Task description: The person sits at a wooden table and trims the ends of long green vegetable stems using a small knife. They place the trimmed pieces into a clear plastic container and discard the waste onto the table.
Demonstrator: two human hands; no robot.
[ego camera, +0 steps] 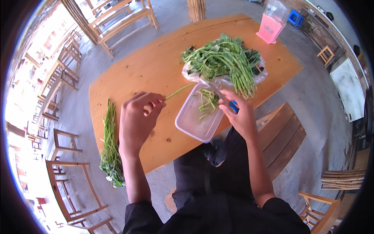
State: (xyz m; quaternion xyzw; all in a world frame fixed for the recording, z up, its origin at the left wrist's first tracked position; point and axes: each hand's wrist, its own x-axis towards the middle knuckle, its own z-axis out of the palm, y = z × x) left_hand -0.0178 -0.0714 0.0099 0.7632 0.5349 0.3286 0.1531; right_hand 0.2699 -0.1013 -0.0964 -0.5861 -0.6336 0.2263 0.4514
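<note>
My left hand (143, 117) pinches one end of a thin green stem (178, 92) between thumb and fingers. In my right hand (238, 111) is a pair of scissors (216, 90) with a blue handle, its blades pointing up and left, near the stem's far end. Below them lies a rectangular plastic container (194, 124) holding short cut stem pieces (208, 101). A large heap of leafy green vegetables (228, 60) rests on a clear plastic bag (190, 76) behind the container. Left of my left hand, a bundle of long leafy stems (109, 140) lies along the table's left edge.
The wooden table (146, 73) carries a pink dispenser with a clear top (270, 27) at its far right corner. A wooden bench (282, 140) stands to the right. Wooden chairs and benches (125, 20) are around the left and far sides.
</note>
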